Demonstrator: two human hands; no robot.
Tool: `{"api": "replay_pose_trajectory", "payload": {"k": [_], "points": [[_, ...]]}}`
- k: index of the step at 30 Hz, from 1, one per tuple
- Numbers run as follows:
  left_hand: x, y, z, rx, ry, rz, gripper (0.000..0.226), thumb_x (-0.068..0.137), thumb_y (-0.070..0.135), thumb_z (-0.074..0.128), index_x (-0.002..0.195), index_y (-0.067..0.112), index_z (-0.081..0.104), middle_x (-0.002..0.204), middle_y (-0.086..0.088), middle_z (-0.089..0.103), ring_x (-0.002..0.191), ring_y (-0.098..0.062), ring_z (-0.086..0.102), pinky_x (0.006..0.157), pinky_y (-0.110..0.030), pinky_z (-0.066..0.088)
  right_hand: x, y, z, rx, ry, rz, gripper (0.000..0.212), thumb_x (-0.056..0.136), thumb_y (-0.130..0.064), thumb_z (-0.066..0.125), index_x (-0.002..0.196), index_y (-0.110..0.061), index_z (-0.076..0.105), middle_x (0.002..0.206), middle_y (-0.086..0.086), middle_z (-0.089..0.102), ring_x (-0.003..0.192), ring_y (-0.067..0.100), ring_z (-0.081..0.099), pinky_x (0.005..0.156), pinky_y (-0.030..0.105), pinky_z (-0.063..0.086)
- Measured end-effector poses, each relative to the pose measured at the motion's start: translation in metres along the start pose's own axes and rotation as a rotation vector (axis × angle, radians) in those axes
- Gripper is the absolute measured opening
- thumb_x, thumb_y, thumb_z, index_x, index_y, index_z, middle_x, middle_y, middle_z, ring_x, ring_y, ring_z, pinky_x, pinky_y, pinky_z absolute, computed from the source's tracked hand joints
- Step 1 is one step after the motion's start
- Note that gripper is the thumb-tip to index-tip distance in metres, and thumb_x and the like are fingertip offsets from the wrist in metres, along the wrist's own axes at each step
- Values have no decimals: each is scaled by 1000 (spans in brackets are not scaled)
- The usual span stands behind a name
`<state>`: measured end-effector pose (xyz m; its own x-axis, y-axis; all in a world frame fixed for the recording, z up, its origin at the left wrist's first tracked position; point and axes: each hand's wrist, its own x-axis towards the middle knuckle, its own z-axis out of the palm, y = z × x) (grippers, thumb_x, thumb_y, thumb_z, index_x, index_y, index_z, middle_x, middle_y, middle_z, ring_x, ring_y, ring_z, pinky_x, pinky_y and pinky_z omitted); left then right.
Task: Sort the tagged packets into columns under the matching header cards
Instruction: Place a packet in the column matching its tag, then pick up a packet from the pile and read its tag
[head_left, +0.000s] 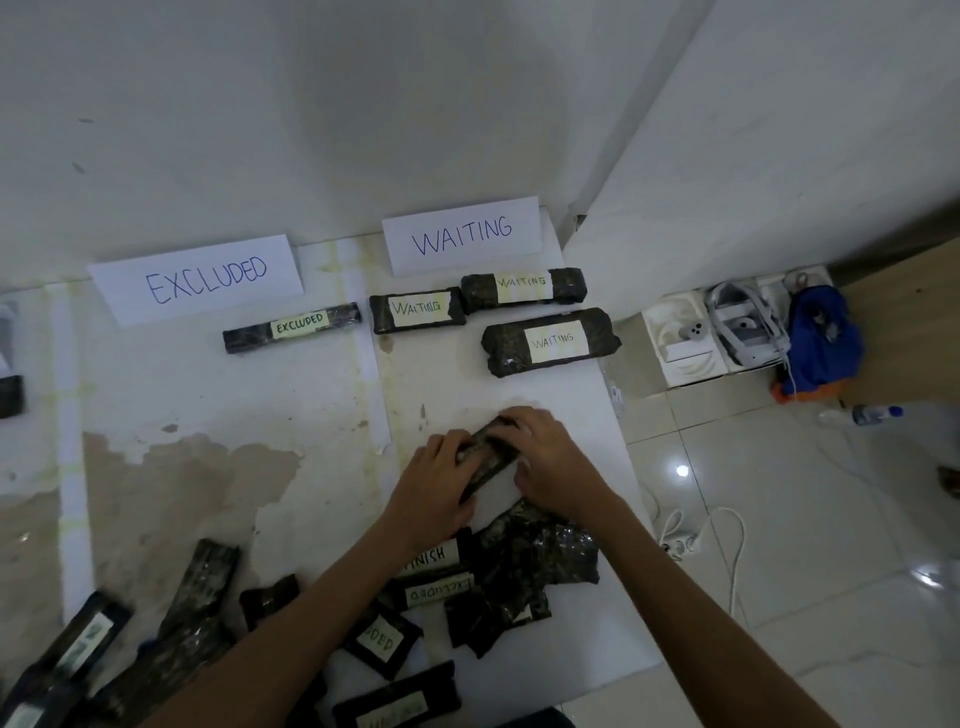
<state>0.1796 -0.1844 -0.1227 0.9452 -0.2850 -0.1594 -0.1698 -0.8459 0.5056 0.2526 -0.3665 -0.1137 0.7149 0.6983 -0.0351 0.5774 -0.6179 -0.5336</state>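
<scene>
White board (208, 395), stained and peeling, on a pale tiled floor (779, 545) against a white wall. All places were taken from the WAITING header card (462, 236).

Item 1, held packet (488, 457): dark wrapped bar, aslant on the board, well to my side of the WAITING header card and roughly in line with its column. My left hand (441, 483) gripped its nearer end, fingers curled over the top. My right hand (550, 457) clamped the farther end the same way. Its tag was hidden; I could not read it.

Item 2, WAITING packets, three: one (415, 310) just under the card's left half, one (522, 285) just under its right half, and a third (550, 343) one row nearer me.

Item 3, EXCLUDED packet (291, 328): left of the card and slightly nearer me, under the EXCLUDED header card (197, 278), itself left of the card.

Item 4, unsorted pile (519, 571): far to my side of the card, beyond my wrists, and spreading leftward. A FINISH packet (431, 553) was legible in it.

Item 5, off the board, right of the card: white boxes (685, 343), blue bag (821, 338), bottle (862, 415).

Step in hand, as I judged it: identifying one packet, with sorting barely begun and most packets unplaced. The next move called for turning the tag up, reading it, then laying the packet square under its matching card. If it read WAITING, the bare spot left of the third packet would have suited.
</scene>
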Motion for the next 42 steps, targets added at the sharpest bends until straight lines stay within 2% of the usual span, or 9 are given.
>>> {"api": "replay_pose_trajectory", "payload": {"k": [5, 9, 15, 20, 25, 28, 31, 36, 42], "points": [[1, -4, -19, -352, 97, -115, 43, 78, 13, 48, 120, 12, 56, 107, -7, 60, 88, -16, 55, 73, -27, 50, -10, -5, -2, 248, 57, 197, 57, 72, 1, 60, 127, -13, 53, 128, 8, 49, 120, 19, 44, 108, 29, 36], [4, -7, -42, -707, 58, -379, 36, 82, 3, 55, 113, 21, 58, 97, 1, 63, 80, -16, 63, 72, -28, 55, -5, -16, -17, 473, 114, 358, 53, 79, -1, 64, 127, -20, 51, 122, -3, 53, 105, 8, 54, 91, 9, 41], [-3, -10, -51, -902, 16, -444, 35, 82, -2, 51, 108, 21, 58, 96, -3, 64, 70, -19, 67, 63, -32, 59, 7, -32, -12, 787, 103, 592, 40, 87, -6, 63, 121, -24, 54, 105, 7, 64, 93, 19, 64, 78, 26, 56], [-21, -19, -55, -704, 110, -389, 41, 84, 9, 59, 121, 26, 54, 107, 4, 60, 91, -9, 58, 73, -16, 46, 18, -46, -13, 856, 49, 599, 33, 86, 0, 62, 114, -18, 60, 96, 13, 69, 85, 18, 65, 69, 23, 53], [-47, -36, -66, -66, 294, -35, 67, 71, 0, 58, 133, 18, 43, 128, -4, 49, 109, -19, 46, 87, -29, 44, 39, -66, -13, 815, -83, 545, 30, 86, -8, 64, 115, -14, 59, 86, 6, 72, 81, 6, 67, 68, 13, 49], [-67, -50, -64, -59, 210, 35, 71, 72, 0, 60, 136, 21, 38, 135, -4, 42, 112, -17, 46, 86, -24, 44, 57, -85, -7, 833, -205, 520, 33, 87, -8, 64, 119, -15, 56, 88, 6, 71, 81, 9, 67, 71, 21, 52], [-86, -56, -59, -454, 148, -147, 66, 81, 9, 64, 136, 31, 34, 129, 5, 40, 100, -2, 51, 83, -8, 42, 70, -107, 5, 822, -291, 514, 36, 87, -10, 65, 121, -16, 55, 102, 13, 70, 89, 19, 67, 76, 28, 55], [-106, -56, -63, -810, 373, -496, 41, 85, 9, 64, 119, 30, 52, 103, 3, 61, 73, -9, 65, 67, -17, 55, 78, -142, 23, 831, -331, 492, 36, 86, -15, 66, 121, -19, 55, 99, 10, 69, 87, 21, 67, 74, 30, 57], [-128, -67, -70, -882, 528, -735, 39, 84, 8, 65, 119, 19, 54, 115, -7, 60, 90, -15, 63, 75, -29, 55, 74, -161, 29, 771, -469, 525, 44, 82, -12, 70, 122, -18, 53, 95, 2, 63, 82, 14, 64, 66, 21, 53]]}}
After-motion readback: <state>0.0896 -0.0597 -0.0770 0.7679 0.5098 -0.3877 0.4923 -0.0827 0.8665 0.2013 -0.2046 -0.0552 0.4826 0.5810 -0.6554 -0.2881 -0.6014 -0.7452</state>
